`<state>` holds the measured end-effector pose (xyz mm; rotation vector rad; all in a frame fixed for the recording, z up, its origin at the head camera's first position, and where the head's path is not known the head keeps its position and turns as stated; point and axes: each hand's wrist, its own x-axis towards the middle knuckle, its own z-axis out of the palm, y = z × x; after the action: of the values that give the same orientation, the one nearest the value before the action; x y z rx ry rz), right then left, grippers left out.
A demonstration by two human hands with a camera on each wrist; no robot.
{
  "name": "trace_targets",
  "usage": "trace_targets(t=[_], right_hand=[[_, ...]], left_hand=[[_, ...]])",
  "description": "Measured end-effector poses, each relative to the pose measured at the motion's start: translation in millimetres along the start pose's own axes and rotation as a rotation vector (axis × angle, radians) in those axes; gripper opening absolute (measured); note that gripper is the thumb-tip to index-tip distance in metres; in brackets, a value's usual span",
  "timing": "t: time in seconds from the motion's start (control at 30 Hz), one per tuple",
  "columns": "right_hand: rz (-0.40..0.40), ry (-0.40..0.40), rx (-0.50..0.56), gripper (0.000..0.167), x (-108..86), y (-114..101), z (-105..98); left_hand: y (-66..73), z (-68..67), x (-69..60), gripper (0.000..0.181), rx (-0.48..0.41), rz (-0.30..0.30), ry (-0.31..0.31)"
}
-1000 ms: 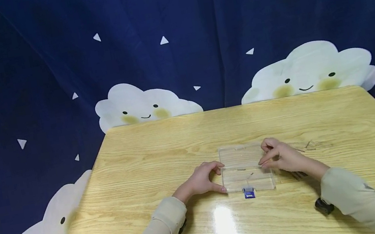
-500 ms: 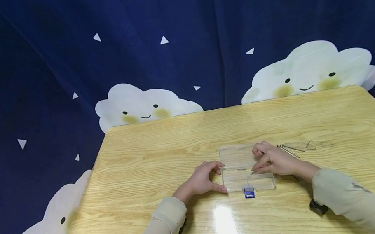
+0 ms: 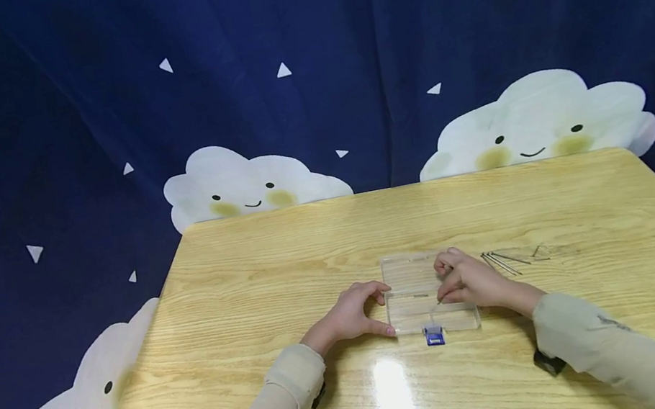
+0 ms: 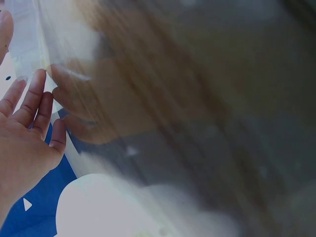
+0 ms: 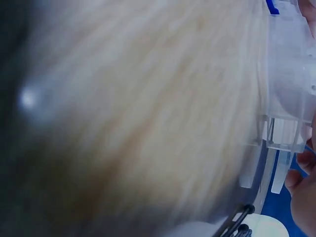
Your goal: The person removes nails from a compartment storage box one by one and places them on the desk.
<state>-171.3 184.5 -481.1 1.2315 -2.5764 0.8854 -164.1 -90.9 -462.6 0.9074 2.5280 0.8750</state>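
A clear plastic compartment box (image 3: 411, 325) lies on the table with its transparent lid (image 3: 408, 271) folded back and a blue latch (image 3: 434, 337) at the front. Thumb and fingers of my left hand (image 3: 356, 313) hold the box's left end; the left wrist view shows that hand (image 4: 29, 128) with fingertips against clear plastic. Over the right side of the box, my right hand (image 3: 469, 282) pinches a small nail-like metal piece (image 3: 440, 301), mostly hidden by the fingertips. Another thin piece (image 3: 420, 295) lies inside near the hinge.
Several long nails (image 3: 501, 264) lie on the wooden table (image 3: 284, 256) right of the box, their round heads (image 5: 248, 209) showing in the right wrist view. Beyond them is a small bent thin item (image 3: 540, 253), too faint to identify. A dark blue curtain (image 3: 286, 117) hangs behind the table.
My right hand has moved left and slightly down over the box, to the small metal piece, uncovering the nails at right. My left hand has stayed on the box.
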Motion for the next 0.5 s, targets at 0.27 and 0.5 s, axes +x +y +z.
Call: trace_targets(t=[0.27, 0.5], right_hand=[[-0.196, 0.047, -0.089, 0.012, 3.0, 4.8, 5.3], [-0.277, 0.007, -0.155, 0.015, 6.2, 2.7, 3.0]], left_hand=[[-0.7, 0.6, 0.5, 0.069, 0.005, -0.004, -0.004], [-0.3, 0.9, 0.6, 0.069, 0.001, -0.015, 0.001]])
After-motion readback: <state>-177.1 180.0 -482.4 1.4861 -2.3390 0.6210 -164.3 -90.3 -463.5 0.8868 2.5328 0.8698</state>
